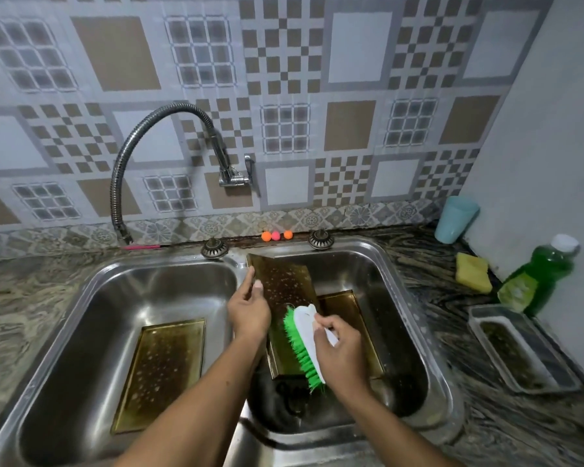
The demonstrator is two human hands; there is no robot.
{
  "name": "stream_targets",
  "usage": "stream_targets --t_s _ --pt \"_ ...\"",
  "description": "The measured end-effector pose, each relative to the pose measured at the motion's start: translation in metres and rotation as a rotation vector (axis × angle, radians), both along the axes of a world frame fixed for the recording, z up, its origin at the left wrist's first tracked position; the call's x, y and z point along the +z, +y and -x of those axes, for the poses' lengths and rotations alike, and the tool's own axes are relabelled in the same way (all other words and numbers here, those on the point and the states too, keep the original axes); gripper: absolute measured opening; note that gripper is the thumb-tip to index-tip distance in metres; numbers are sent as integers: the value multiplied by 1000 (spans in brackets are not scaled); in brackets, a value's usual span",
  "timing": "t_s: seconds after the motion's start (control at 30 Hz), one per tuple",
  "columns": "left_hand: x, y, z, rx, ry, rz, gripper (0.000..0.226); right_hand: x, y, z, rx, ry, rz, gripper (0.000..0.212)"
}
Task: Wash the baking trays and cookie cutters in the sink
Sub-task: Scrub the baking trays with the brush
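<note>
A gold baking tray (285, 281), speckled with suds, stands tilted in the right basin of the steel double sink (415, 298). My left hand (250, 310) grips its left edge. My right hand (338, 345) holds a white scrub brush with green bristles (300, 345) and presses the bristles against the tray's lower face. A second gold tray (351, 318) lies behind it in the same basin. A third gold tray (162, 369) lies flat in the left basin. No cookie cutter shows clearly.
A flexible steel tap (169, 143) arches over the sink divider. On the right counter are a yellow sponge (472, 272), a green dish soap bottle (540, 278), a blue cup (455, 219) and a steel tray (520, 348). Three small balls (276, 235) sit behind the sink.
</note>
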State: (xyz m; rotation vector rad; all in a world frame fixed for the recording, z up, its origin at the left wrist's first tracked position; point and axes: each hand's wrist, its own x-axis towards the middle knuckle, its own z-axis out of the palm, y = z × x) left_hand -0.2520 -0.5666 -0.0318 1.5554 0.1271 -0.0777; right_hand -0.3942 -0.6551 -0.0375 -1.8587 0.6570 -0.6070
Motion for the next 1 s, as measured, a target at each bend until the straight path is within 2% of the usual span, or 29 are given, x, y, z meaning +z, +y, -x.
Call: stream_targets --t_s 0.17,0.27,0.33,0.47,0.53,0.7,0.8,0.87,1.0 --pt "-2 -3 8 59 74 65 41 9 -82 2 -30 240 3 17" --pt "3 -11 14 22 55 47 46 32 -99 -14 133 283 41 20" --pt "4 -16 17 -4 35 -8 48 51 -94 -22 288 289 55 13" --pt "25 -27 25 39 22 -150 52 71 -65 -24 555 358 181 53" --pt "38 -29 27 25 26 -196 52 67 -52 -25 586 396 287 60" --pt "51 -24 20 -58 -9 -183 58 57 -30 -35 433 378 451 46" --pt "56 -16 8 -138 75 13 59 58 -18 -43 311 264 506 39" --pt "57 -5 0 -204 89 67 60 62 -11 -51 226 206 433 34" --pt "51 44 -19 -243 -60 -142 53 69 5 -70 41 78 213 28"
